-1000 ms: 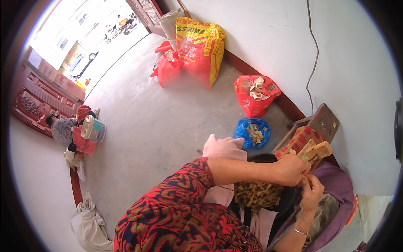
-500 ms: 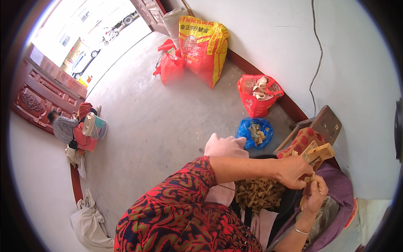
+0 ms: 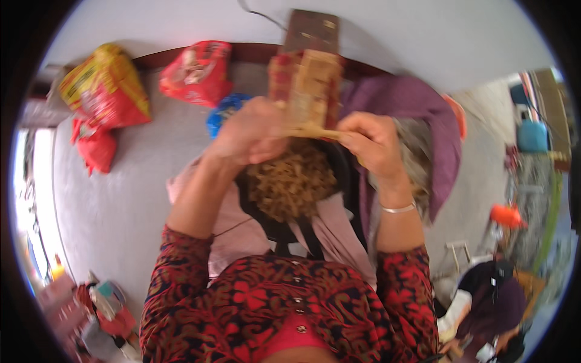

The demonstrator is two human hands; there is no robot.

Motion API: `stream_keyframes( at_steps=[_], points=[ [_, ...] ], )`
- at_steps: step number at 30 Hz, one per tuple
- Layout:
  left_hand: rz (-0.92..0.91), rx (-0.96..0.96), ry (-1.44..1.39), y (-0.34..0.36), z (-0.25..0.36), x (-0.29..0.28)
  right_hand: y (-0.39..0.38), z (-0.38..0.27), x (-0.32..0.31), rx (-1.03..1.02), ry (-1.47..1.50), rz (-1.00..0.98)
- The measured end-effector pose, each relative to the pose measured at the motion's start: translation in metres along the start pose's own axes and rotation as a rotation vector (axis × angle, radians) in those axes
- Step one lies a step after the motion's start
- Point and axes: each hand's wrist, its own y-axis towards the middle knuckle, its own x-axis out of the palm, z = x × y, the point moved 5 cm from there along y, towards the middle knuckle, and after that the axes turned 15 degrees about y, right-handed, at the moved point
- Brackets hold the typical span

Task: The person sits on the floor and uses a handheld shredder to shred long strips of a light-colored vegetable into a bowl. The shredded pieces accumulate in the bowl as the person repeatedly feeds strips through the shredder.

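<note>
Fingers of both hands pinch one thin tan strip (image 3: 311,130), which lies crosswise between them above a dark bowl of brown shreds (image 3: 290,181). Left hand (image 3: 251,134) grips its left end and right hand (image 3: 369,142) its right end, both equally near; wooden blocks (image 3: 311,81) stand just beyond.

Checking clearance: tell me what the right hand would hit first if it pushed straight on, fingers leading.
Probably the left hand: the right hand points across at it, both pinching one thin tan strip. Depth is unclear.
</note>
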Motion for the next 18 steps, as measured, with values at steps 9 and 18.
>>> stream_keyframes(
  at_steps=[9,18],
  points=[
    [0.123,-0.169,0.92,0.005,0.005,-0.034,-0.003,0.023,-0.009,-0.069,0.05,0.084],
    [-0.136,-0.131,1.324,0.011,-0.013,-0.002,-0.005,0.035,0.009,0.006,-0.171,0.049]
  ],
)
